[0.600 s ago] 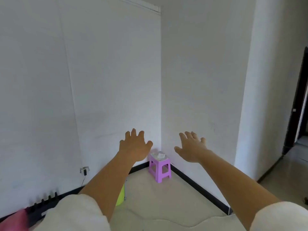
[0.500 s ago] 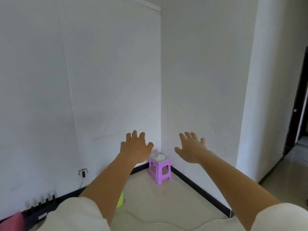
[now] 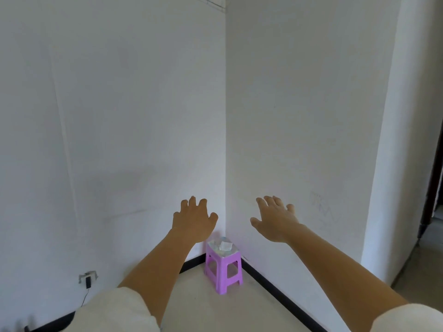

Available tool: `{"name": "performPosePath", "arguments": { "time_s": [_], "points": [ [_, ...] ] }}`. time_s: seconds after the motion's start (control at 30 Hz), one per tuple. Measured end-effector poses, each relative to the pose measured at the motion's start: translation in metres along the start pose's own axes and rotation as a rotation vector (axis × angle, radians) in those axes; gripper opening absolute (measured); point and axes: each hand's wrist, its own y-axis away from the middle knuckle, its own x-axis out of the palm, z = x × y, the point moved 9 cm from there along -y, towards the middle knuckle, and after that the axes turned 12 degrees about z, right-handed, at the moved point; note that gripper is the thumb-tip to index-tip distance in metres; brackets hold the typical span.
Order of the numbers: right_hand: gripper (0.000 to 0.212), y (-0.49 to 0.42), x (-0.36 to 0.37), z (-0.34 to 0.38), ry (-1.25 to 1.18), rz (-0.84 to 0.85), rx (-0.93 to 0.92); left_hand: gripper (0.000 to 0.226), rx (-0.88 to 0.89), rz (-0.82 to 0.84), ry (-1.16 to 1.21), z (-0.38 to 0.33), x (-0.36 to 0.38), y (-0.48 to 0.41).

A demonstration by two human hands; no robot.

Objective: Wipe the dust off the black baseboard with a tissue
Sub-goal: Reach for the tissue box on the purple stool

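Note:
A black baseboard [image 3: 282, 299] runs along the foot of both white walls and meets in the corner behind a small purple stool [image 3: 223, 269]. A white tissue [image 3: 225, 245] lies on the stool's top. My left hand [image 3: 194, 220] and my right hand [image 3: 275, 218] are stretched out in front of me at arm's length, palms down, fingers spread, holding nothing. Both hands hover well above the stool, the left one just above and left of it, the right one to its right.
A wall socket with a black plug and cable [image 3: 88, 280] sits low on the left wall. A white pillar [image 3: 388, 212] juts out at the right, with a dark doorway [image 3: 431, 192] beyond it. Pale floor [image 3: 215, 310] lies between me and the stool.
The view has shifted slightly, so the corner and stool sit a little nearer. The green object and black rack at lower left have dropped out of view. Both hands stay spread and empty.

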Motion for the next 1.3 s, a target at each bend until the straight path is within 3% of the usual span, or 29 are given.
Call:
{"name": "performPosePath", "arguments": {
  "time_s": [0.43, 0.73, 1.3],
  "points": [
    [0.06, -0.29, 0.074, -0.01, 0.074, 0.074, -0.019, 0.052, 0.019, 0.0, -0.016, 0.03, 0.064, -0.289],
    [0.057, -0.505, 0.148, 0.003, 0.027, 0.141, 0.001, 0.055, 0.056, 0.143, -0.044, 0.09, 0.129, -0.509],
    [0.051, -0.889, 0.385, -0.076, -0.063, 0.444, -0.006, 0.051, -0.043, 0.433, 0.167, 0.111, 0.379, -0.895]
  ]
}}
